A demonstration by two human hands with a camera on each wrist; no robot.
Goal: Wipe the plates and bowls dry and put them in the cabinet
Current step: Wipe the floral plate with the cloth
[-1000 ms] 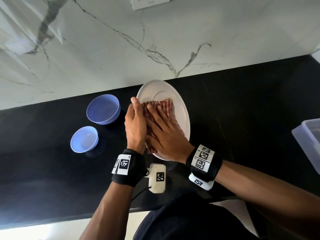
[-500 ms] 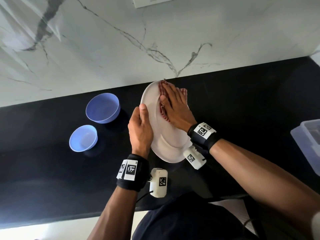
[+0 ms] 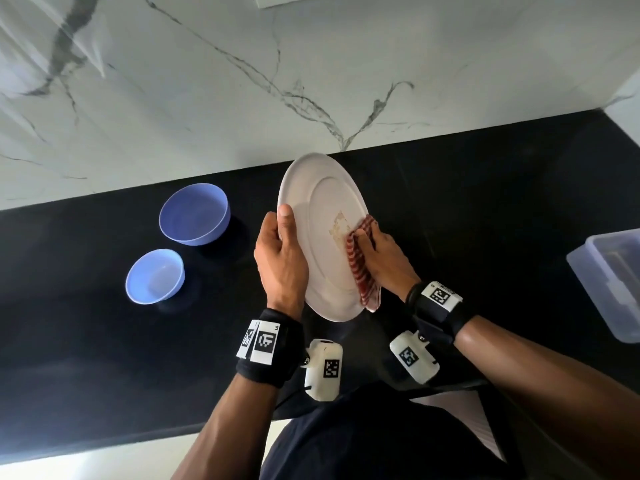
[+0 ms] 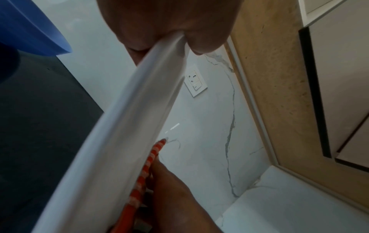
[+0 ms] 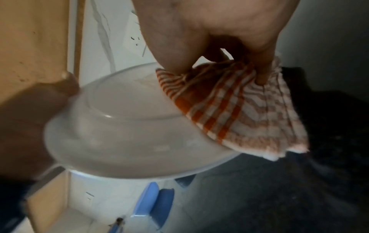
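Two hands on white plate (image 3: 325, 237), held tilted above counter (image 3: 485, 209), underside up for wiping. Left hand (image 3: 280, 261) gripped rim, steadying. Right hand (image 3: 381, 258) pinched checked cloth (image 3: 362, 271) against underside. Both blue bowls (image 3: 194, 214) waited on counter, left of plate.

A black, glossy worktop (image 3: 485, 209) is seen running from left to right beneath a white marble-veined wall (image 3: 207, 98), against which its far edge is set. Two blue bowls are carried on its left part, both standing upright with their openings up: a larger blue bowl (image 3: 194, 213) nearer the wall and a smaller blue bowl (image 3: 154, 276) nearer the front edge and slightly further left. They are placed near each other but are not touching. At the far right, a translucent plastic container (image 3: 609, 282) is cut off by the picture's edge.
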